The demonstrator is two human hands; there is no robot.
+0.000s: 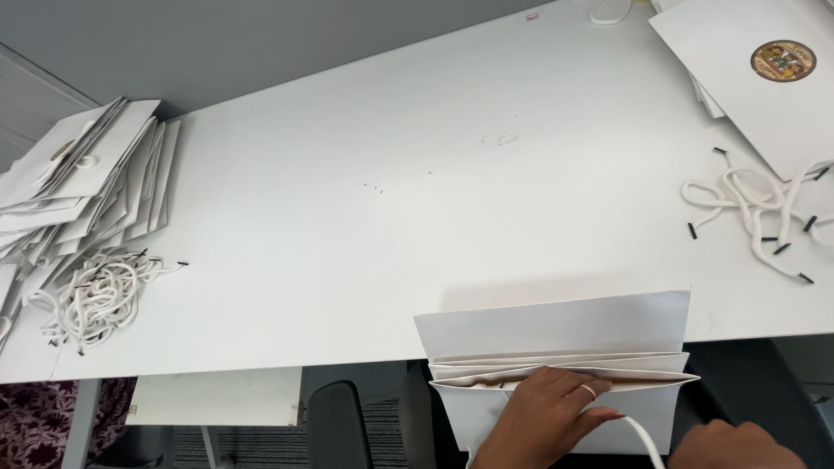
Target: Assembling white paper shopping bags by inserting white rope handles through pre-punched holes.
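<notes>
A white paper bag [556, 334] stands open at the table's near edge, its gusset folds showing. My left hand [543, 421], a ring on one finger, grips the bag's front rim with the fingers reaching into the mouth. A white cord [641, 434] runs from those fingertips down to the right. My right hand [734, 447] sits low at the bottom right, right beside the cord and mostly cut off by the frame. Whether it holds the cord is not visible.
A fanned stack of flat white bags [87, 178] lies at the far left, with a heap of black-tipped white cords [95, 295] before it. More cords [751, 208] and flat bags with a round sticker [756, 95] lie at the right. A dark chair [339, 426] stands below the white table [365, 217].
</notes>
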